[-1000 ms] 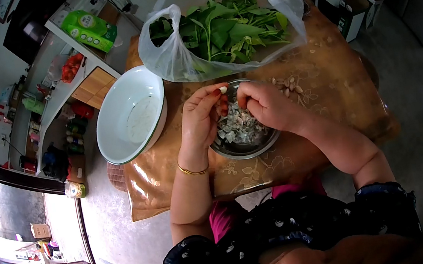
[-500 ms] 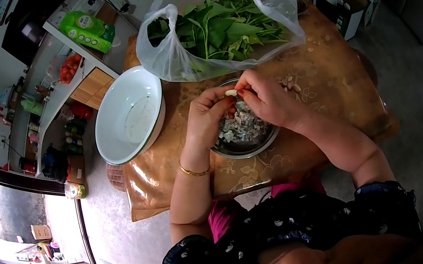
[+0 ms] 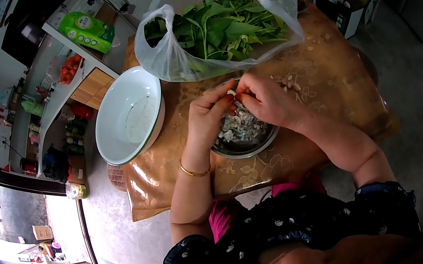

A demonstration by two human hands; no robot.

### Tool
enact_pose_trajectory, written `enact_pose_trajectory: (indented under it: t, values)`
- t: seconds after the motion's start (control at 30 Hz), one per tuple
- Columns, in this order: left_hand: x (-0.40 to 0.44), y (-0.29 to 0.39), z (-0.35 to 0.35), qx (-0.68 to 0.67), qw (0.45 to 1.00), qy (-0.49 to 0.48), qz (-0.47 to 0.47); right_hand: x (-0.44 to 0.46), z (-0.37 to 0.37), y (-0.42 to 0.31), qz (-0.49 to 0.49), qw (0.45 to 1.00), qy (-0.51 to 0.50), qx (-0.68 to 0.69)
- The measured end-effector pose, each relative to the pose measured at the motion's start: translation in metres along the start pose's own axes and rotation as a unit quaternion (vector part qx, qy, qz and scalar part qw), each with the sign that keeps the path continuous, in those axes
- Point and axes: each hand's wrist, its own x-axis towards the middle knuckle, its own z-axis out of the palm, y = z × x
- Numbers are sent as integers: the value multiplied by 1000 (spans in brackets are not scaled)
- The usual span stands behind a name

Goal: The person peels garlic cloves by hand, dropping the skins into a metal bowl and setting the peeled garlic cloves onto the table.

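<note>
Above a steel bowl (image 3: 249, 151), my left hand (image 3: 209, 114) pinches a small pale piece (image 3: 231, 93) between thumb and finger. My right hand (image 3: 267, 101) meets it from the other side, its fingertips closed against the same piece. Greyish-white scraps (image 3: 242, 126) fill much of the bowl below. Just beyond my right hand, several small brownish pieces (image 3: 290, 83), like unpeeled cloves or nuts, lie on the tablecloth.
A brown patterned tablecloth (image 3: 340, 106) covers the table (image 3: 170, 185). At the left stands a white enamel basin (image 3: 135, 119). A clear plastic bag (image 3: 184, 61) with green leaves (image 3: 222, 25) lies at the far side. Shelves (image 3: 58, 92) stand further left.
My right hand has risen out of the bowl to the pale piece at my left fingertips. Less of the piece shows now than half a second ago.
</note>
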Motion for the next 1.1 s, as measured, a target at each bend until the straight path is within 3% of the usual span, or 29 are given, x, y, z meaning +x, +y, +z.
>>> enact_pose_trajectory:
  t: [0.13, 0.37, 0.43, 0.57, 0.63, 0.77, 0.93, 1.1]
  values:
    - [-1, 2, 4, 57, 998, -8, 38, -1, -2, -4, 9, 999, -16, -27]
    - [-1, 6, 1, 6, 1000, -20, -4, -1, -4, -6, 5, 999, -37, -28]
    - [-1, 7, 0, -32, 999, -12, -30, 0, -4, -2, 49, 997, -51, 39]
    - [-1, 6, 0, 16, 1000, -9, 5, 1, -4, -5, 66, 992, -57, 94]
    - [-1, 6, 2, 76, 996, -15, 39, 1, -2, 1, 49, 996, -44, 56]
    - [-2, 7, 3, 38, 999, -18, 16, 2, -4, 3, 43, 998, -41, 33]
    - [-1, 10, -2, -68, 996, -35, -41, 3, -7, -2, 88, 988, -74, 100]
    - [-2, 12, -4, -88, 994, -50, -43, 2, -9, -5, 128, 973, -105, 160]
